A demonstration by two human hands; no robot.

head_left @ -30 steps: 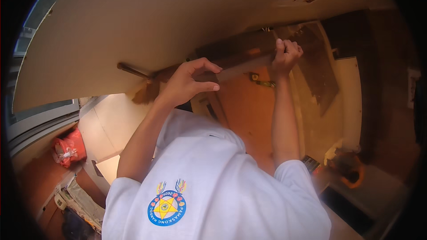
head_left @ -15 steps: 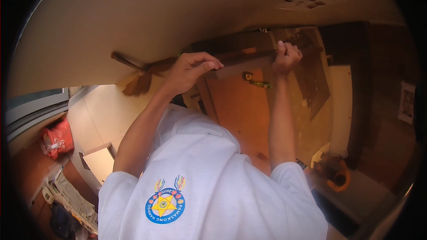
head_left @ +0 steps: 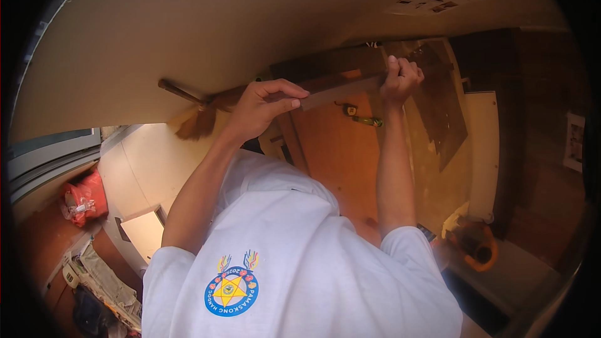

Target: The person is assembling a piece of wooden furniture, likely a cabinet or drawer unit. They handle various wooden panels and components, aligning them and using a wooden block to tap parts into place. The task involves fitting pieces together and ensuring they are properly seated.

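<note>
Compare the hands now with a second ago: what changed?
Left hand: the wide gap between thumb and fingers has narrowed at the left end of the strip; can't tell if it grips it. The camera view has shifted slightly. Unchanged: right hand closed on the strip's right end; broom and red bag in place.

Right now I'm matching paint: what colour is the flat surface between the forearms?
The flat surface is orange-brown, best seen in the head view.

Strip (head_left: 342, 92), apparently translucent, between left hand (head_left: 260, 106) and right hand (head_left: 400, 81)
</note>
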